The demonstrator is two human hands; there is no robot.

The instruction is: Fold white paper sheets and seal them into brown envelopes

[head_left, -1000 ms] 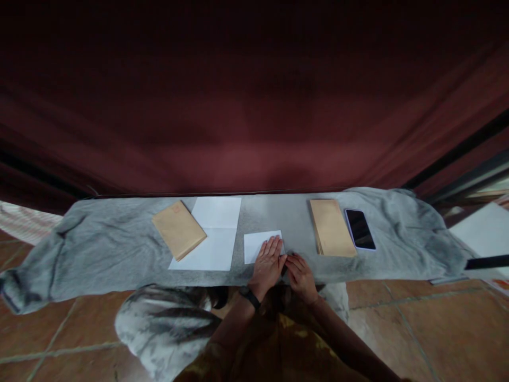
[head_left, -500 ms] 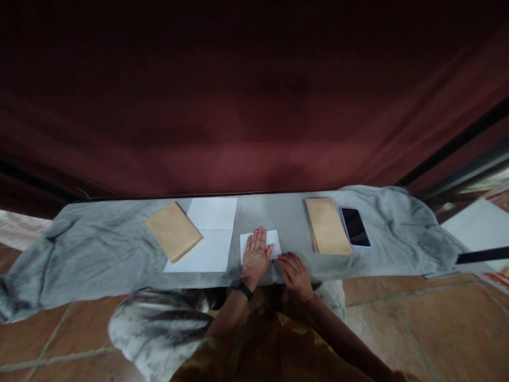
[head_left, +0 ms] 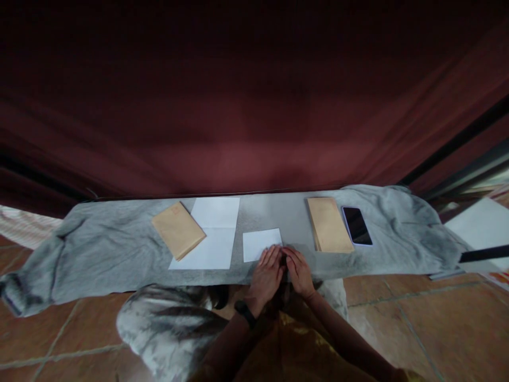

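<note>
A small folded sheet of white paper lies on the grey cloth in front of me. My left hand, with a dark band on its wrist, rests its outstretched fingers on the paper's lower right part. Right beside it, my right hand has its fingers bent together at the paper's right corner; its thumb is hidden. The fingertips of both hands nearly meet there. To the left, a larger white sheet with a crease across it lies partly under a stack of brown envelopes.
Another stack of brown envelopes lies to the right, and a phone with a dark screen is beside it. Grey cloth covers the narrow bench. A dark red surface rises behind it. Tiled floor shows below.
My left hand has slid from the middle of the folded paper to its lower right edge, uncovering most of it. My right hand has shifted slightly up and towards the left hand.
</note>
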